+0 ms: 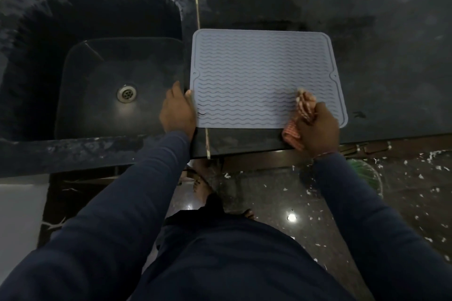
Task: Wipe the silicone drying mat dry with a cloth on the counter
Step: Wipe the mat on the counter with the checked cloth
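Mat [256,76] of grey silicone with wavy ridges lies flat on the dark stone desk [379,68], just right of the sink [110,68], its near edge close to the desk's front. My left hand [177,110] rests at the mat's left edge, fingers fairly straight, thumb laid on the rim. My right hand [318,127] is curled round a bunched orange checked cloth [303,105], holding it on the mat by its near right corner; one end of the cloth trails onto the desk.
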Tool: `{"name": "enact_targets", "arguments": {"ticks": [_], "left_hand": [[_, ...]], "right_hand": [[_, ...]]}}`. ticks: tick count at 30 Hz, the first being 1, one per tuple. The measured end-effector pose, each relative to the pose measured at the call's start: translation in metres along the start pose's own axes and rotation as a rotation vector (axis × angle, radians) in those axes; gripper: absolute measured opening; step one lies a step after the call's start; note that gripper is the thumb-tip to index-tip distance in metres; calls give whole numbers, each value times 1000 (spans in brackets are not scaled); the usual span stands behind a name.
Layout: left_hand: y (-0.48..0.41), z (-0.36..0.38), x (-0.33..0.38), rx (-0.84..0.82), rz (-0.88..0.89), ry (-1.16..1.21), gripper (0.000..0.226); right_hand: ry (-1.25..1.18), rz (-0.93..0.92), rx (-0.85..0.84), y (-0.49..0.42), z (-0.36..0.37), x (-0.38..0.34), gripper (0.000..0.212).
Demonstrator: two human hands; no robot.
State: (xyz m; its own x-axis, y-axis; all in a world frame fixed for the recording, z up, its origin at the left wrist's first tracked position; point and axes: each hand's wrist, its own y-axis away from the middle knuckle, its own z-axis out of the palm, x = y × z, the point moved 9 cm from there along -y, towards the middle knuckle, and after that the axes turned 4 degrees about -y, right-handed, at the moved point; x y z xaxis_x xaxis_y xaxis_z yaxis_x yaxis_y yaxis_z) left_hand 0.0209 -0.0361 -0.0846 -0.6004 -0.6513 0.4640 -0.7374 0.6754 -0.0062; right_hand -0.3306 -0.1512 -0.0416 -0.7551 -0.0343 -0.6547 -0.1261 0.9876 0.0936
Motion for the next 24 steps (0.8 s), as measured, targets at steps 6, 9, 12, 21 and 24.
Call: {"name": "enact_targets", "arguments": {"ticks": [6,9,12,21,24], "left_hand": [[0,-11,36,118,112,-10,50],[16,5,83,71,287,173,47],[35,43,97,-123,385,5,56],[44,58,98,-177,423,-297,80],[44,58,98,-203,425,-303,79]], "right_hand": [[100,-45,-5,-18,13,-38,15],[69,-183,-164,5,74,-93,28],[240,-218,-212,29,104,-102,34],[463,179,-54,-37,-59,65,32],[419,166,-97,-52,-64,48,46]]}}
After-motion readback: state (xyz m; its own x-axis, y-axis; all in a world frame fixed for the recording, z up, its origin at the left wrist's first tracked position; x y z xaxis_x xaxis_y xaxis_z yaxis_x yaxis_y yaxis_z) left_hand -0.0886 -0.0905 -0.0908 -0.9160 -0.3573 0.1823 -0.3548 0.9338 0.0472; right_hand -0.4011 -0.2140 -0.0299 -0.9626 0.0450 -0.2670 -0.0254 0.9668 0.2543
